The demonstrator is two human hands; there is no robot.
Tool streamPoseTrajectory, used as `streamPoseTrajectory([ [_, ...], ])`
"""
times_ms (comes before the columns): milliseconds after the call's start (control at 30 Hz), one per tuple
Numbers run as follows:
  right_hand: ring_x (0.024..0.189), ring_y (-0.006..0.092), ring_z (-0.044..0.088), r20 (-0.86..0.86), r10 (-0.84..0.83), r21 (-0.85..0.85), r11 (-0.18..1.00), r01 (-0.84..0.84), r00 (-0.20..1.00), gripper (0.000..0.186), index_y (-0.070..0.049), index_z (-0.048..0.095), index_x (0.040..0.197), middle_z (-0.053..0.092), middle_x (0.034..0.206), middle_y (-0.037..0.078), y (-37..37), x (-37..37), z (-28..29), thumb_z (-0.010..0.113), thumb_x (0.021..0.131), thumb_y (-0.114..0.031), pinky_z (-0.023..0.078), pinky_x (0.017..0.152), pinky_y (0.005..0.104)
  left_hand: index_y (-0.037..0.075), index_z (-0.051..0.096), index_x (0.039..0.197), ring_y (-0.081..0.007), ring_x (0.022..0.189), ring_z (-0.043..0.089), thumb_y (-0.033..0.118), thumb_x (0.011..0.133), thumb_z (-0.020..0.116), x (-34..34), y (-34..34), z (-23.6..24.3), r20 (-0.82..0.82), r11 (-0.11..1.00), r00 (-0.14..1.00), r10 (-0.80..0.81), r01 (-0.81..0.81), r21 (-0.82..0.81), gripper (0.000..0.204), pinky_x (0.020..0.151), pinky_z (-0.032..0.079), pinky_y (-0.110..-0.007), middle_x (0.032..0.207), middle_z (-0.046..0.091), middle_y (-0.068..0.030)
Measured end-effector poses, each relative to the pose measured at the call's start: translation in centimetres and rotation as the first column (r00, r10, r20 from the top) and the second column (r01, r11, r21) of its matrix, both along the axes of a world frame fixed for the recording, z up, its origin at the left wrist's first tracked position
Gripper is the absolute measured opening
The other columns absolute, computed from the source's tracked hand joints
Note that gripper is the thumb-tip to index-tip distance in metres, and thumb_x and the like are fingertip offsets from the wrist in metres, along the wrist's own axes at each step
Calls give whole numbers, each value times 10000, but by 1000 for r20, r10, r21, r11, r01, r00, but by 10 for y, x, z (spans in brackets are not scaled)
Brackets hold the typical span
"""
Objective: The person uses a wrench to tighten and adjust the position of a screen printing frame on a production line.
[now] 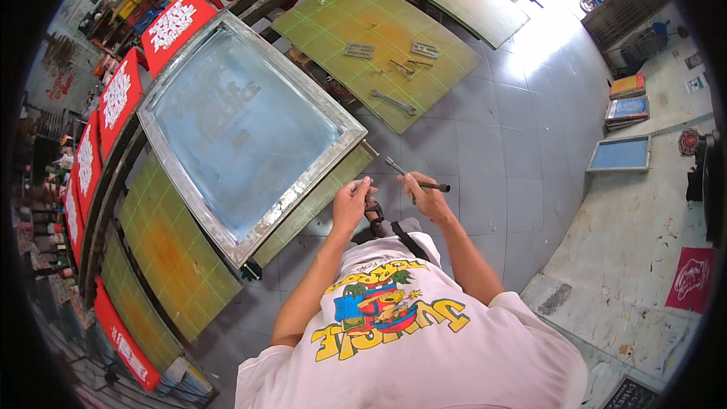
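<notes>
My right hand (426, 195) is wrapped round a socket wrench (398, 169), a metal rod with a socket at one end and a dark end past my fist. Just left of it, my left hand (353, 203) is closed with its fingertips together; whatever they hold, if anything, is too small to make out. In front of both hands lies a screen-printing frame (250, 121) with blue mesh and a worn metal rim, over a green board (322, 208). A bolt (370, 148) sticks out near the frame's near right corner, close to the wrench's socket end.
On the green board (310, 19) beyond lie an open-end wrench (393, 101), slotted metal plates (359, 51) and several bolts (401, 68). Red printed shirts (176, 30) line the left side. More boards (174, 250) stand at lower left. A small framed screen (621, 154) leans on the right wall.
</notes>
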State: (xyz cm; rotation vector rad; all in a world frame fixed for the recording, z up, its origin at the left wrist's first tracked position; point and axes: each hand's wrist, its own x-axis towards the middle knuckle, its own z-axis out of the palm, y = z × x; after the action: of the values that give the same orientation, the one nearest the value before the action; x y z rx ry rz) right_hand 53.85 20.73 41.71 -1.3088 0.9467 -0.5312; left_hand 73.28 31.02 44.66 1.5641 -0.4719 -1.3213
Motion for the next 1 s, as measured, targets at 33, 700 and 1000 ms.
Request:
streamPoseTrajectory([
  [33, 681, 108, 509, 29, 4, 92, 996, -7, 1000, 398, 32, 651, 1138, 526, 718, -11, 1, 3, 0, 514, 1076, -337, 441, 654, 276, 64, 685, 1197, -84, 802, 668, 385, 1035, 582, 1, 0, -3, -16, 1000, 1000, 6, -6, 3, 374, 695, 489, -244, 1012, 735, -25],
  [700, 596, 66, 439, 564, -534, 813, 224, -538, 630, 359, -136, 658, 1017, 453, 719, -71, 1, 23, -51, 505, 1061, -457, 505, 717, 325, 59, 693, 1001, -96, 773, 644, 373, 1027, 605, -20, -47, -44, -59, 998, 997, -55, 57, 18, 327, 664, 488, -251, 883, 688, 0],
  [1000, 617, 129, 502, 297, -156, 504, 863, -16, 942, 341, -55, 639, 1102, 580, 780, -8, 12, 32, 0, 508, 1068, -368, 511, 726, 336, 51, 708, 1000, -92, 663, 600, 424, 984, 670, -24, -54, -17, -278, 998, 960, 32, -18, 54, 375, 595, 456, -243, 755, 648, 0],
])
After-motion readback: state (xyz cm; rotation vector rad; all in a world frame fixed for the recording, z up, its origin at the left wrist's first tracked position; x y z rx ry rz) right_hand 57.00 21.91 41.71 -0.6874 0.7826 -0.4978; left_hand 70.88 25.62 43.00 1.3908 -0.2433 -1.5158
